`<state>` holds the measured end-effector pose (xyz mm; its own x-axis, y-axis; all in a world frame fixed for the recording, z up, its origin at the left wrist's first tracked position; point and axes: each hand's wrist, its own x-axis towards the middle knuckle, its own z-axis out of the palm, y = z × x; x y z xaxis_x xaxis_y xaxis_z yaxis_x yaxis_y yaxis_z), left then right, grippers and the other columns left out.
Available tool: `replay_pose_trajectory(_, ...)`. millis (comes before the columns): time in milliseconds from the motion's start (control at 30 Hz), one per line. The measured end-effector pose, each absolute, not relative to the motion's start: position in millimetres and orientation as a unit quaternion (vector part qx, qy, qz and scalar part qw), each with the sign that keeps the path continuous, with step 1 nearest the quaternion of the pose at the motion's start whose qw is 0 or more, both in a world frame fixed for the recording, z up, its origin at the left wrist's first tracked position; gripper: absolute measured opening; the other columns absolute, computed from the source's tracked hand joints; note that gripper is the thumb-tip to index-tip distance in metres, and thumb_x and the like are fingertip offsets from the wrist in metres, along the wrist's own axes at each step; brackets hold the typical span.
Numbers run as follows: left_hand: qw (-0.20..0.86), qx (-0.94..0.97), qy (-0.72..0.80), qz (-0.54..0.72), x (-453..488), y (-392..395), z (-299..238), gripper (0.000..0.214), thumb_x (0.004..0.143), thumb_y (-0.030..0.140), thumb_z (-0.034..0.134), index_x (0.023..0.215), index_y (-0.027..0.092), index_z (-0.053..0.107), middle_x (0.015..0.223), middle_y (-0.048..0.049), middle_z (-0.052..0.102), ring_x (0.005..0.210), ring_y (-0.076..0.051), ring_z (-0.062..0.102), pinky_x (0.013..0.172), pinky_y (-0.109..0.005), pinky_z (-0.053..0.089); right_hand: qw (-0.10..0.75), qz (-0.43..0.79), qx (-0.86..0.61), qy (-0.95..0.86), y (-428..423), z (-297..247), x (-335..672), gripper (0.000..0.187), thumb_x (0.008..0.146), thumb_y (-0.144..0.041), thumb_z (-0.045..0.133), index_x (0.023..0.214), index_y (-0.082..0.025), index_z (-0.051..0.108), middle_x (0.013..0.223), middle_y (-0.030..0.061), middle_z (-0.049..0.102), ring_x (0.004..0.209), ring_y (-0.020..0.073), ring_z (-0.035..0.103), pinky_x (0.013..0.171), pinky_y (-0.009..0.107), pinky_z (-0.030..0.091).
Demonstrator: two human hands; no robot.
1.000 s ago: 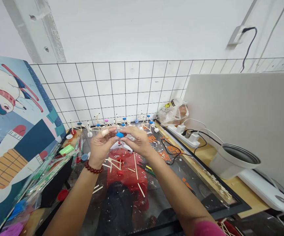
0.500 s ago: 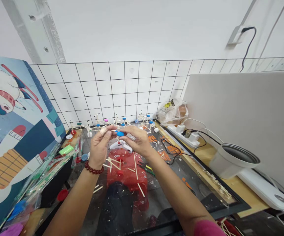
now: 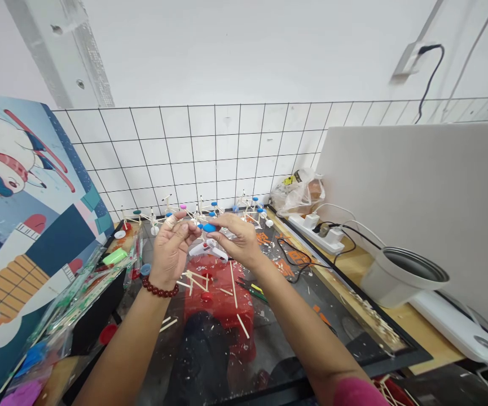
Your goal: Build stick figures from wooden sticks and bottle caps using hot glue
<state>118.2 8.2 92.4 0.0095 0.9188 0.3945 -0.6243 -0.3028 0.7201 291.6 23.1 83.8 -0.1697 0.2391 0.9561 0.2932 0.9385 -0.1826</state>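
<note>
Right fingers [image 3: 223,227]: gripping a blue disc [image 3: 209,228].
Left fingers [image 3: 189,228]: pinched shut just beside the disc; contact unclear.
Hands: left hand [image 3: 171,251] and right hand [image 3: 239,243] raised together above a red stool [image 3: 222,309].
Stool: holds a glue gun [image 3: 208,248] and loose sticks [image 3: 233,279].
Table [image 3: 307,296]: stick models [image 3: 210,210] along the wall.

Bench: glass-topped work surface [image 3: 354,338] in a black frame, with a wooden strip along its right side.
Loose wooden sticks [image 3: 242,326] scattered centre; white glue gun [image 3: 208,248] just beyond them. Stick-and-cap models [image 3: 210,211] line the far edge. Right, on the wood: white power strip [image 3: 317,232] far, grey pot [image 3: 400,276] nearer. Left: clear plastic packets [image 3: 78,296], red cap [image 3: 107,334].
</note>
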Motion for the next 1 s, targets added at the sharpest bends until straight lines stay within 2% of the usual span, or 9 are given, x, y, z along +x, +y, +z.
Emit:
replay_pose_trajectory(233, 0.564, 0.426, 0.173, 0.685, 118.7, 8.2, 92.8, 0.049, 0.062, 0.018, 0.090, 0.102, 0.018, 0.062, 0.071, -0.0004, 0.073, 0.068, -0.012, 0.069, 0.074, -0.024, 0.059, 0.625, -0.033, -0.168, -0.761, 24.8, 82.9, 292.1, 0.021, 0.089, -0.024, 0.069, 0.110, -0.024, 0.068, 0.094, 0.0038, 0.076, 0.085, 0.0163, 0.068, 0.082, 0.036, 0.054)
replay_pose_trajectory(433, 0.583, 0.446, 0.136, 0.665, 114.7, 5.8, 97.0, 0.060, 0.058, 0.016, 0.091, 0.110, 0.020, 0.062, 0.072, 0.0041, 0.066, 0.072, -0.010, 0.066, 0.076, -0.022, 0.058, 0.625, -0.046, -0.182, -0.758, 25.3, 83.1, 292.8, 0.019, 0.090, -0.027, 0.069, 0.109, -0.025, 0.068, 0.096, 0.0032, 0.077, 0.085, 0.0167, 0.069, 0.084, 0.038, 0.054)
replay_pose_trajectory(600, 0.595, 0.431, 0.162, 0.659, 113.5, 7.1, 95.5, 0.051, 0.067, 0.021, 0.087, 0.112, 0.018, 0.063, 0.071, 0.0022, 0.068, 0.066, -0.009, 0.066, 0.073, -0.021, 0.058, 0.627, -0.057, -0.181, -0.755, 25.7, 81.9, 291.7, 0.017, 0.090, -0.028, 0.068, 0.107, -0.025, 0.069, 0.096, 0.0022, 0.077, 0.085, 0.0166, 0.070, 0.086, 0.038, 0.055)
replay_pose_trajectory(767, 0.593, 0.421, 0.169, 0.665, 113.8, 8.1, 93.8, 0.050, 0.067, 0.016, 0.085, 0.112, 0.017, 0.063, 0.072, 0.0003, 0.072, 0.069, -0.010, 0.068, 0.075, -0.022, 0.058, 0.624, -0.054, -0.178, -0.759, 25.5, 81.7, 291.0, 0.016, 0.089, -0.026, 0.069, 0.105, -0.024, 0.069, 0.096, 0.0025, 0.077, 0.084, 0.0161, 0.070, 0.087, 0.038, 0.054)
replay_pose_trajectory(900, 0.578, 0.430, 0.171, 0.672, 112.6, 8.1, 95.0, 0.054, 0.062, 0.007, 0.084, 0.111, 0.018, 0.064, 0.085, -0.0014, 0.075, 0.080, -0.012, 0.070, 0.081, -0.025, 0.058, 0.625, -0.043, -0.173, -0.760, 25.5, 82.6, 291.2, 0.018, 0.089, -0.024, 0.069, 0.106, -0.024, 0.069, 0.094, 0.0027, 0.077, 0.083, 0.0159, 0.069, 0.086, 0.037, 0.053)
replay_pose_trajectory(1000, 0.541, 0.438, 0.190, 0.692, 113.8, 9.4, 93.9, 0.046, 0.062, 0.008, 0.084, 0.105, 0.017, 0.068, 0.077, 0.0004, 0.073, 0.075, -0.011, 0.069, 0.078, -0.023, 0.058, 0.621, -0.041, -0.179, -0.762, 25.3, 82.7, 291.0, 0.017, 0.089, -0.026, 0.069, 0.106, -0.025, 0.069, 0.095, 0.0025, 0.077, 0.083, 0.0163, 0.069, 0.086, 0.038, 0.053)
